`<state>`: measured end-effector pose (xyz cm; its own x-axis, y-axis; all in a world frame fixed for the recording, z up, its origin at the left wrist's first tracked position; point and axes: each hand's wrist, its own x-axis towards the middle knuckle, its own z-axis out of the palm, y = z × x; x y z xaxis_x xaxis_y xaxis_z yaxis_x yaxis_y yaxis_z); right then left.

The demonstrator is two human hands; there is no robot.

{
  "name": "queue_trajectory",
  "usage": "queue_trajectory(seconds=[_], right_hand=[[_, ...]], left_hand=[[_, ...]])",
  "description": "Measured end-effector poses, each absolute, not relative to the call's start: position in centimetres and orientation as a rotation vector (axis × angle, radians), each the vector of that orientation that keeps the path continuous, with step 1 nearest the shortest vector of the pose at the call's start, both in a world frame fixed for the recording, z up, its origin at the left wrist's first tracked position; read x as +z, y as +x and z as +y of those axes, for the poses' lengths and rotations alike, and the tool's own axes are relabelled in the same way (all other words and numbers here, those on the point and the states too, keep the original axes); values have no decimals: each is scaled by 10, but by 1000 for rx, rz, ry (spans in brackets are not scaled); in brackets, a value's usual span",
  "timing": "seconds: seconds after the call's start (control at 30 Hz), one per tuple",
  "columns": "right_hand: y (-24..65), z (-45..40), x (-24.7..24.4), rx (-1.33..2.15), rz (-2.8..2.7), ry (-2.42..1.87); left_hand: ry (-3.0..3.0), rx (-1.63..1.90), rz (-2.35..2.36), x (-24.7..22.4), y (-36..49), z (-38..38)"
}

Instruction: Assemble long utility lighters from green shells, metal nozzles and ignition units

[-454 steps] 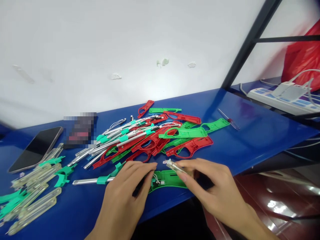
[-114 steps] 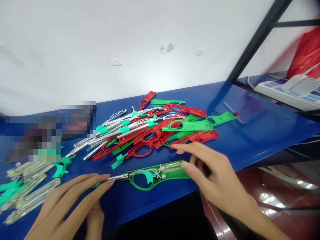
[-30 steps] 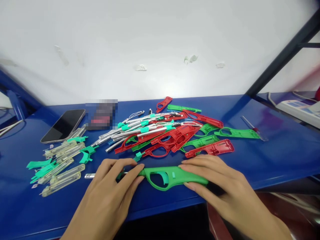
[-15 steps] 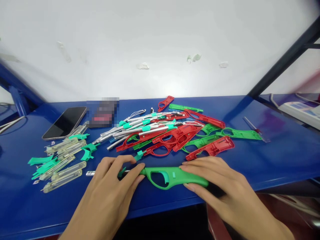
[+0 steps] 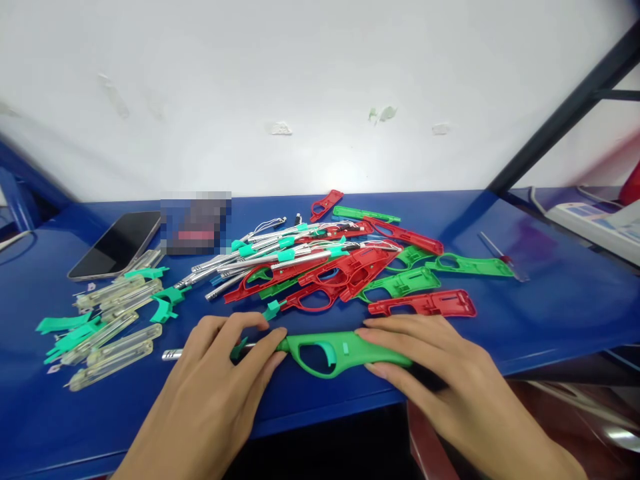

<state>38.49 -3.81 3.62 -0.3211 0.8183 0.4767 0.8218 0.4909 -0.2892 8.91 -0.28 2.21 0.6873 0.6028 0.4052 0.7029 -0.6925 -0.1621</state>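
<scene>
Our left hand holds the front of a green plastic handle casing with a curved trigger loop, thumb and forefinger in a narrow pinch at its slim neck. Our right hand holds the rear of the casing, its fingers lying along the far edge and its thumb on the near edge, so the wide end runs under our palm. The casing lies level between our two hands, just above or on the blue tabletop, near its front edge; we cannot tell whether it touches. The loop sits uncovered in the gap between our grips, with a curved teal plastic trigger inside it. A silver metal tube runs from the neck beneath our left fingers, and its slotted tip shows on the far side of that hand.

Just beyond our left fingers lies a small teal plastic piece. An open-faced red plastic half shell lies just beyond our right fingers, and several clear plastic tanks lie off to our left.
</scene>
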Motion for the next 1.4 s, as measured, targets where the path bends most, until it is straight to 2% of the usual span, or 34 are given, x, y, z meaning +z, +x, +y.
queue_trajectory(seconds=[0.57, 1.4], right_hand=[[388, -38, 33, 54, -2257, -1336], [384, -38, 32, 127, -2103, -1343]], left_hand=[[-2620, -386, -960, 23, 84, -4], [-2638, -404, -998, 17, 83, -8]])
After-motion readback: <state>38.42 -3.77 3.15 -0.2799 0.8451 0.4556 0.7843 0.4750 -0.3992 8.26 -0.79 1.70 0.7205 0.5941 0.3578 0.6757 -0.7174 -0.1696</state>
